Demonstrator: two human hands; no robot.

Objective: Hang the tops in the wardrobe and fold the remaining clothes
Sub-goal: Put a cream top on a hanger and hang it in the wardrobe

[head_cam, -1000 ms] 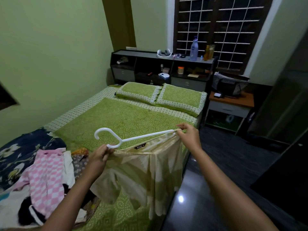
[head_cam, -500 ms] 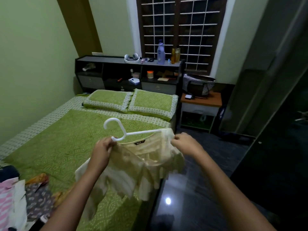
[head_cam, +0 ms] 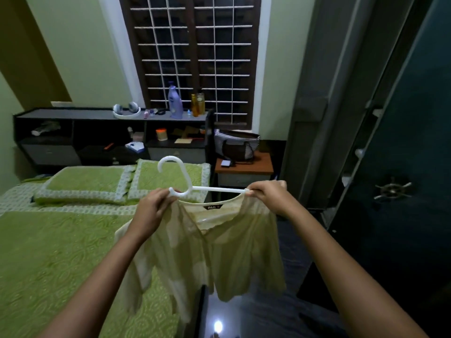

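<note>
Our left hand [head_cam: 152,211] and right hand [head_cam: 268,195] each pinch an end of the white hanger [head_cam: 210,189] carrying a cream top [head_cam: 214,250], centre frame; the dark wardrobe [head_cam: 402,167] at three o'clock awaits, folding undone.

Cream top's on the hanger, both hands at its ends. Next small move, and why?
Probably settle the left shoulder of the cream top onto the white hanger. The left hand grips fabric and hanger end together, and the cloth bunches there, while the right hand pinches the far end with that shoulder seemingly seated. The dark wardrobe stands to the right for afterwards.
</note>
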